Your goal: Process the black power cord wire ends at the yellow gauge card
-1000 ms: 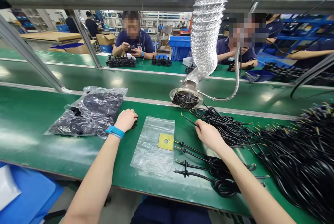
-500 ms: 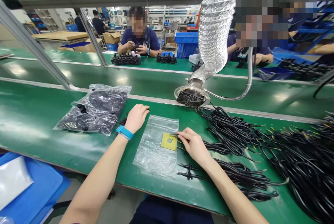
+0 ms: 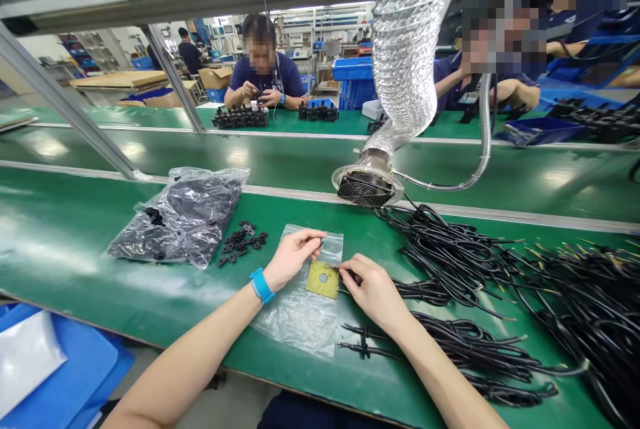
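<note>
My left hand [image 3: 295, 256] pinches a small black plastic part [image 3: 321, 241], mostly hidden by the fingertips, above the top of a clear zip bag [image 3: 300, 319]. Just right of it, my right hand [image 3: 370, 282] grips a black cable near its stripped end, beside a yellow square plate [image 3: 316, 288] with a round hole. That plate lies on the bag. Loose small black parts [image 3: 243, 240] are scattered left of my left hand. Below my right hand, cables with black clips [image 3: 364, 341] near their ends lie on the green table.
A large clear bag of black parts [image 3: 183, 216] lies at the left. Bundled black cables [image 3: 445, 249] and a bigger cable heap [image 3: 590, 296] fill the right. A fan on a silver duct [image 3: 367, 186] hangs over the bench. Co-workers [image 3: 263, 76] sit across it.
My left hand has moved right from the loose black parts to the zip bag, with a small part in its fingers. My right hand has brought a cable end left to the yellow plate.
</note>
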Tool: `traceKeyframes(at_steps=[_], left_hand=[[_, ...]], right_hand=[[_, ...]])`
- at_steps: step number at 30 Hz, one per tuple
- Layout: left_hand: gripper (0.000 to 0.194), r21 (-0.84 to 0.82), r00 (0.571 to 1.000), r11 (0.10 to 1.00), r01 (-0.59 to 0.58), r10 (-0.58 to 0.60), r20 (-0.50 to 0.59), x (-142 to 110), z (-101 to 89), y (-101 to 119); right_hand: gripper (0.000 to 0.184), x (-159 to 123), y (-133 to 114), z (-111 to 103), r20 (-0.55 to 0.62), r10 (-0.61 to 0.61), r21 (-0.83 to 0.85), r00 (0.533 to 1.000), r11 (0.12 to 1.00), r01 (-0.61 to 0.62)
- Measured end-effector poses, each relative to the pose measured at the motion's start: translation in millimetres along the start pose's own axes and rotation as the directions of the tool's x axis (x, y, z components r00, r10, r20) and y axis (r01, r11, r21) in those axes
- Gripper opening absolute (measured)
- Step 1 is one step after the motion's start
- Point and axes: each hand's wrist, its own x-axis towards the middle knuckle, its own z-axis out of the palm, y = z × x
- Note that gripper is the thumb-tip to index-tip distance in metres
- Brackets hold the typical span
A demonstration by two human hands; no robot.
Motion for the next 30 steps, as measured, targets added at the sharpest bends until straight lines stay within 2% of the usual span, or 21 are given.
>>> traceKeyframes(at_steps=[3,5,12,19,24,30], left_hand=[[0.043,-0.159,0.998,0.985,0.069,-0.068,0.013,0,1.2,0],[0.046,-0.229,0.994,0.968,0.104,-0.095,0.048,-2,3.9,2],[0.044,-0.289,0.980,0.944,0.157,-0.113,0.161,-8,11.7,4],[0.040,-0.324,0.978,0.933,0.159,-0.103,0.182,-9,10.7,5],[0.044,-0.281,0.976,0.948,0.150,-0.096,0.197,-8,8.6,4],[0.039,-0.064,0.982,0.997,0.050,-0.038,0.184,-9,8.7,6]], right_hand=[[0.021,0,-4,-5,-0.165,0.029,0.131,0.986,0.991,-0.007],[0.024,1,-6,-8,-0.218,0.049,0.192,0.975,0.981,-0.006],[0.040,2,-12,-11,-0.161,0.072,0.238,0.984,0.971,-0.032],[0.042,2,-11,-12,-0.148,0.103,0.260,0.984,0.963,-0.062],[0.040,2,-10,-11,-0.144,0.104,0.260,0.984,0.963,-0.064],[0.035,0,-8,-7,-0.196,0.050,0.170,0.979,0.985,-0.016]])
